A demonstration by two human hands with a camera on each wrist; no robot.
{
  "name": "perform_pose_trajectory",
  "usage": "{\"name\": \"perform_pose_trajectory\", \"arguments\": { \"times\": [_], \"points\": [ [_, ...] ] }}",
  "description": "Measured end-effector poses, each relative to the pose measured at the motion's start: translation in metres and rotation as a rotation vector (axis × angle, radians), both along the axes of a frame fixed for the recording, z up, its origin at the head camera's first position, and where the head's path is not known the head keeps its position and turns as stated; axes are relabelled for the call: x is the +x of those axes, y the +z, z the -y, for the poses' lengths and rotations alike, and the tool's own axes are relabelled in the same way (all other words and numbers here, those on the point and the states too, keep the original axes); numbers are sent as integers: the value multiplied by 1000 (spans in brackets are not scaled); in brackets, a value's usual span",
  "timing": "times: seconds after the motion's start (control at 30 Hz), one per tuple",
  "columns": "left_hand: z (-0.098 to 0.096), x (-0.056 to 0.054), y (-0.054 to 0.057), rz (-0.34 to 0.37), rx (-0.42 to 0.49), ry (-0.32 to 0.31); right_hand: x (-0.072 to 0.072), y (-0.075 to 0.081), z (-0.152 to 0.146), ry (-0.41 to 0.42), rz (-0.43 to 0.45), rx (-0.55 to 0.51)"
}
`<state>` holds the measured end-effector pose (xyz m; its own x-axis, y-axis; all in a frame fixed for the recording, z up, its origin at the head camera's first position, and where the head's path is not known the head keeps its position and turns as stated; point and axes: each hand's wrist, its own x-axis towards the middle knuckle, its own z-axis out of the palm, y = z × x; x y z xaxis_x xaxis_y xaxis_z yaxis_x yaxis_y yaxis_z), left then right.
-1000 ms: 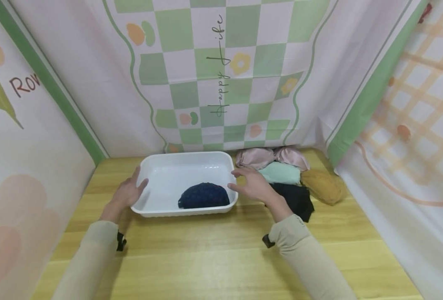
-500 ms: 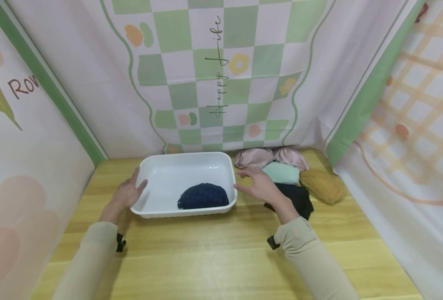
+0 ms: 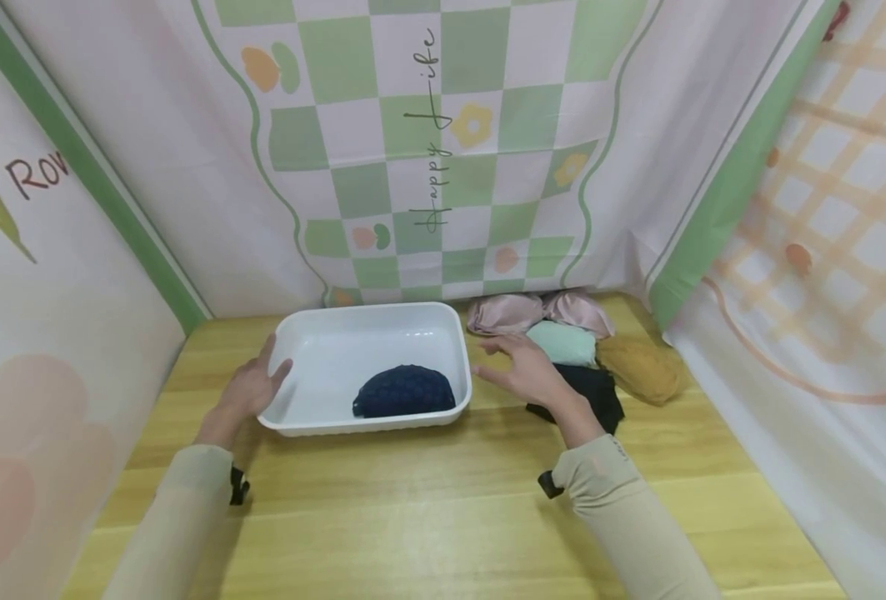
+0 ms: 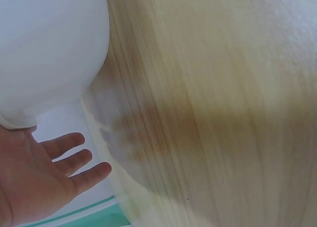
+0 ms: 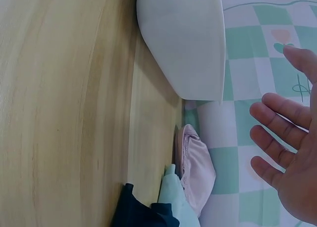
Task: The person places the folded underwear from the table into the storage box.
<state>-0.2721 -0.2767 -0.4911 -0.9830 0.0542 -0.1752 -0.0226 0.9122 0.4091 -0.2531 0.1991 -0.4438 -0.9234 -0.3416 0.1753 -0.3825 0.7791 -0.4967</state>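
A white rectangular plastic tray [image 3: 352, 427] stands on the wooden table. In it lies a dark navy, dome-shaped cloth item [image 3: 405, 390], like a folded bra. My left hand [image 3: 249, 392] is at the tray's left rim, its thumb over the inside of the wall. In the left wrist view, several fingers [image 4: 74, 162] of it stretch out straight below the rim. To the right of the tray hovers my right hand [image 3: 528, 375], apart from the rim, its fingers spread and holding nothing. Beneath and beside it lies a black cloth item [image 3: 593, 396].
Behind the right hand lie a pink satin item [image 3: 506, 314] with two rounded cups, a mint green cloth [image 3: 563, 344] and a mustard yellow cloth item [image 3: 641, 371]. A checked curtain [image 3: 443, 167] hangs at the back edge of the table [image 3: 412, 517].
My right hand has moved off the tray's right rim, a little to the right. The left hand has stayed at the left rim, and the view has shifted slightly.
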Motion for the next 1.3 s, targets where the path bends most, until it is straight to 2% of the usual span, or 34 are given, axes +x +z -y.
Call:
{"name": "perform_pose_trajectory", "arguments": {
  "times": [0.7,1.0,1.3],
  "points": [
    [0,0,-1,-21,-3,-7,7,1,-19,-48,44,-12],
    [1,0,-5,-22,-5,-12,13,-1,-28,-73,73,-31],
    [1,0,-1,-10,2,-1,13,-3,-41,-87,90,-47]
  ]
}}
